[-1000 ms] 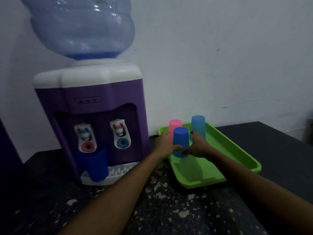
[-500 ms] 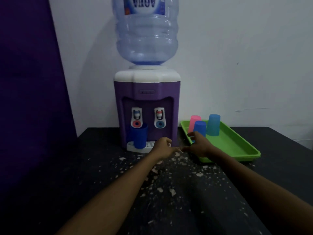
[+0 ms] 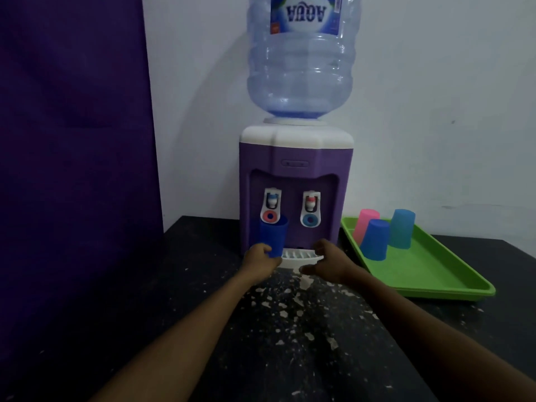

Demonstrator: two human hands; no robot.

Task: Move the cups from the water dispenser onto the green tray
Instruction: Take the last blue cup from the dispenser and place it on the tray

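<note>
Water dispenser [image 3: 295, 181] at the worktop's [image 3: 203, 358] back, bottle [image 3: 300, 62] on top, one cup [image 3: 272, 239] under its left tap, tray [image 3: 435, 274] just right of the dispenser carrying three upturned cups [image 3: 375, 240], both hands before the dispenser's drip grille [image 3: 298, 253].

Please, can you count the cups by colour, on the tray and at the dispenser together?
Dark blue cups: 2, one on the dispenser's drip tray at the left hand, one upside down on the green tray.
Light blue cups: 1, upside down on the tray.
Pink cups: 1, upside down on the tray.
Total: 4 cups.
</note>
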